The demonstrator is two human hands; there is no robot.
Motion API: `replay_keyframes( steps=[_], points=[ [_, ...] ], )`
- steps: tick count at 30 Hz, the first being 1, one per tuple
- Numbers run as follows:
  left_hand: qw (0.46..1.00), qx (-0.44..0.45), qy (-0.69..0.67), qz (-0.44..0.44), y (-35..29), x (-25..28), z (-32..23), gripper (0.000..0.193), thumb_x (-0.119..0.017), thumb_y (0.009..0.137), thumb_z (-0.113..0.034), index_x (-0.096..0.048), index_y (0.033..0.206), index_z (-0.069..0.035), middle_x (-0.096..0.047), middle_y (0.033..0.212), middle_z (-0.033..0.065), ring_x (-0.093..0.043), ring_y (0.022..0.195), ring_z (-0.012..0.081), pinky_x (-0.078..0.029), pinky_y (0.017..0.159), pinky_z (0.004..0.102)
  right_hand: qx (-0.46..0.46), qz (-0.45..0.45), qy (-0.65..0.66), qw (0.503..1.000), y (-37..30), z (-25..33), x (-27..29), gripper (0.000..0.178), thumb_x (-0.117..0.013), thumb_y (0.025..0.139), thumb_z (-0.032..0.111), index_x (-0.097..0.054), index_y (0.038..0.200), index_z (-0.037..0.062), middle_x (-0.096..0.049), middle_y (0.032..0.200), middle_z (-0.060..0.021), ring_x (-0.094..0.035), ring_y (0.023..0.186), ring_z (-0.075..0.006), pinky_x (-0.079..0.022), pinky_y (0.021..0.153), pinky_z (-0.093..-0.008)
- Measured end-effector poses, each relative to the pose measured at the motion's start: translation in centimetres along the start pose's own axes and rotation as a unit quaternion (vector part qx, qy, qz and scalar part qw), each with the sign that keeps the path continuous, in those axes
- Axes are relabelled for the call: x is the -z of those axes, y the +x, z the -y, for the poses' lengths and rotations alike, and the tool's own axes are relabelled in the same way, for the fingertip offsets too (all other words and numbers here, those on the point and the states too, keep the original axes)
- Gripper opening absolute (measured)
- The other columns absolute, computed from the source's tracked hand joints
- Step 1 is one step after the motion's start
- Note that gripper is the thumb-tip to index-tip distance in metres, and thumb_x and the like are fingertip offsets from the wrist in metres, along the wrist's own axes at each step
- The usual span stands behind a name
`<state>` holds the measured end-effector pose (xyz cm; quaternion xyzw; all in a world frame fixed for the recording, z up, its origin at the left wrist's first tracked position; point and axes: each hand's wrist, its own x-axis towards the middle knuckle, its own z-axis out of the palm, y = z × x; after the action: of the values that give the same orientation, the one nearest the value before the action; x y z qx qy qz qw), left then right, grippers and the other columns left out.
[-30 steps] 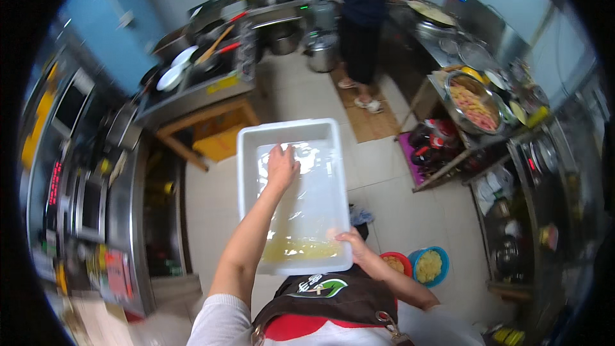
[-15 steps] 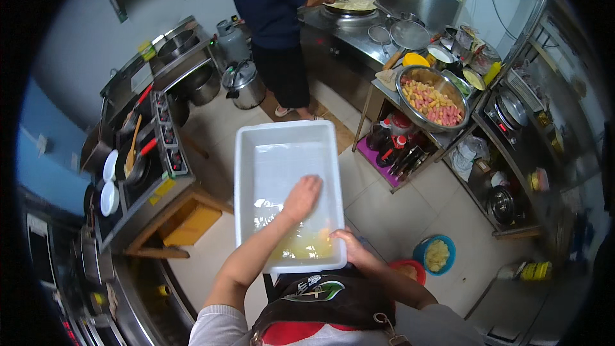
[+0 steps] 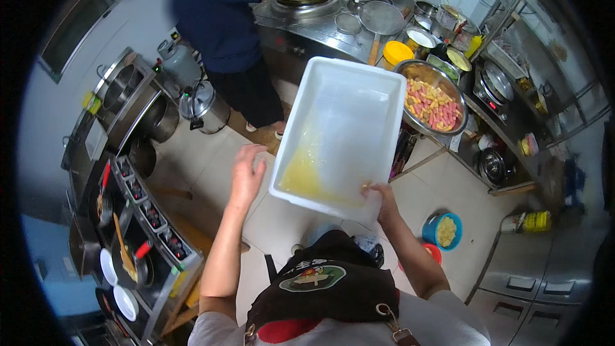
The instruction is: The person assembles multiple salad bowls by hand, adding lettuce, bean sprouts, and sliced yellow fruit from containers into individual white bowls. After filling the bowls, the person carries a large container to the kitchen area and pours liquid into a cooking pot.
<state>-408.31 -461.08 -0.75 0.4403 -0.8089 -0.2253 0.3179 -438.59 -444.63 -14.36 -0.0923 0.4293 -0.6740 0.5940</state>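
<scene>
A white rectangular plastic tub [image 3: 359, 77] hangs in front of me, tilted, with a shallow pool of yellowish liquid gathered toward its near left corner. My right hand [image 3: 378, 204] grips its near right corner, thumb over the rim. Left of the tub, my left hand [image 3: 247, 173] is in the air, fingers apart and holding nothing. Just past the tub's right side stands a large steel bowl [image 3: 464, 106] heaped with pink and yellow chunks.
A co-worker [image 3: 214, 19] stands at the far wok stove [image 3: 301, 9], stirring pale food. A cooking range [image 3: 154, 214] with pans lies to the left. On the floor at right are a blue basin [image 3: 457, 238] and a red basin [image 3: 433, 253]. A pressure cooker [image 3: 206, 107] stands near the co-worker.
My left hand has come out of the tub and moved left. The tub has moved away and to the right, turned and tilted, and the liquid has run toward its near left corner.
</scene>
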Motion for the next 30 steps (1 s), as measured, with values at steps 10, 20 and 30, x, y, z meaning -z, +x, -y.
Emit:
replay_keyframes(
  steps=[10, 20, 30],
  points=[
    [0.981, 0.117, -0.144, 0.061, 16.4, -9.2, 14.6, 0.018, -0.055, 0.083, -0.001, -0.059, 0.1, -0.003, -0.056, 0.093, 0.0078, -0.057, 0.086, 0.0169, -0.048, 0.071, 0.0272, 0.116, -0.111, -0.011, 0.987, 16.6, 14.7, -5.3, 0.032, -0.054, 0.074, 0.018, -0.052, 0.1, 0.0008, -0.057, 0.09, -0.0114, -0.056, 0.082, -0.0243, -0.048, 0.077, -0.0349],
    [0.98, -0.11, -0.154, -0.066, 43.4, -16.7, 1.4, 0.024, -0.047, 0.076, 0.01, -0.057, 0.096, 0.001, -0.057, 0.093, 0.0124, -0.056, 0.088, 0.0245, -0.044, 0.077, 0.0301, 0.175, -0.204, 0.032, 0.963, 30.5, 27.2, -6.9, 0.05, -0.061, 0.066, 0.018, -0.046, 0.11, 0.0001, -0.051, 0.1, -0.0144, -0.049, 0.094, -0.0263, -0.044, 0.081, -0.0394],
    [0.844, -0.449, 0.009, 0.293, 62.7, -39.3, -4.6, 0.03, -0.055, 0.079, -0.009, -0.054, 0.106, 0.004, -0.05, 0.116, 0.0185, -0.047, 0.109, 0.0344, -0.042, 0.092, 0.0396, 0.164, -0.276, 0.126, 0.939, 42.2, 25.0, -8.7, 0.039, -0.06, 0.065, 0.017, -0.05, 0.099, 0.0002, -0.053, 0.089, -0.0121, -0.054, 0.081, -0.0246, -0.048, 0.072, -0.0354]
  ],
)
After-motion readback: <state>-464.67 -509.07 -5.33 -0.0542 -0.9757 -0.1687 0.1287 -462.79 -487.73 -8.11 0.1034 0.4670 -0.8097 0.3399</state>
